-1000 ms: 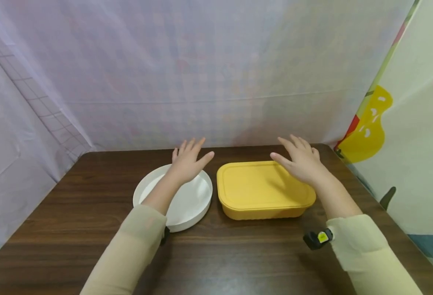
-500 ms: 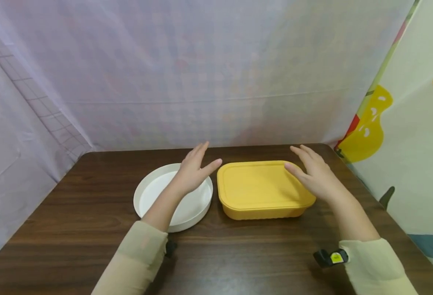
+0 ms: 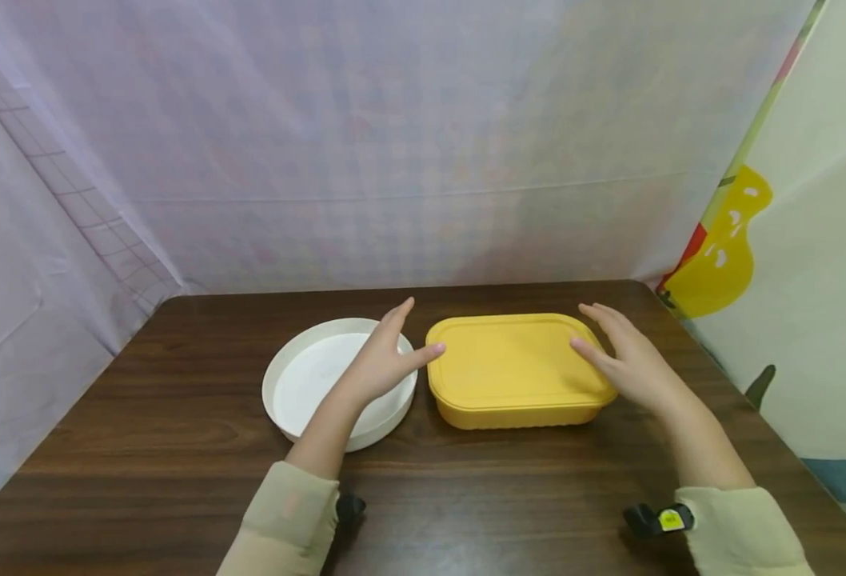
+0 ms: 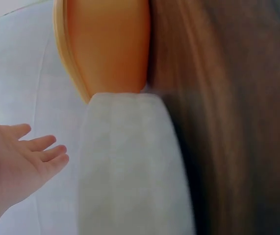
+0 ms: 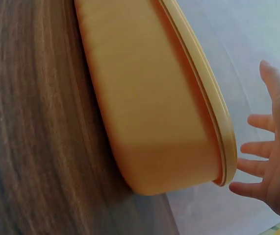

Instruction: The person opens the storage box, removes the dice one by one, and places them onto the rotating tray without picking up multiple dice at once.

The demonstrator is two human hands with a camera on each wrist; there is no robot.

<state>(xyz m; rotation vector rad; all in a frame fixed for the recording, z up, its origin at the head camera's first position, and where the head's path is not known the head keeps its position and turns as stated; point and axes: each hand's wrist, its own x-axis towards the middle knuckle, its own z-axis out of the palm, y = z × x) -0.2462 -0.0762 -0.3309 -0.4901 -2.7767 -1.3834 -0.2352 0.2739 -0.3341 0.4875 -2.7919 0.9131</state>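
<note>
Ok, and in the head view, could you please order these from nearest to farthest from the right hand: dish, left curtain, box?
Nearest to the right hand first:
1. Box: its right end is close by the hand.
2. Dish: left of the box.
3. Left curtain: far left, past the table.

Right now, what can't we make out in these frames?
Inside of the yellow box: head view, covered by its lid.
Part of the white tray: head view, behind the left hand and forearm.
Whether the right hand touches the lid: right wrist view, fingers meet its rim in line of sight.
Print on the yellow sticker: head view, too small.
Rest of the sleeves: head view, bottom edge.
</note>
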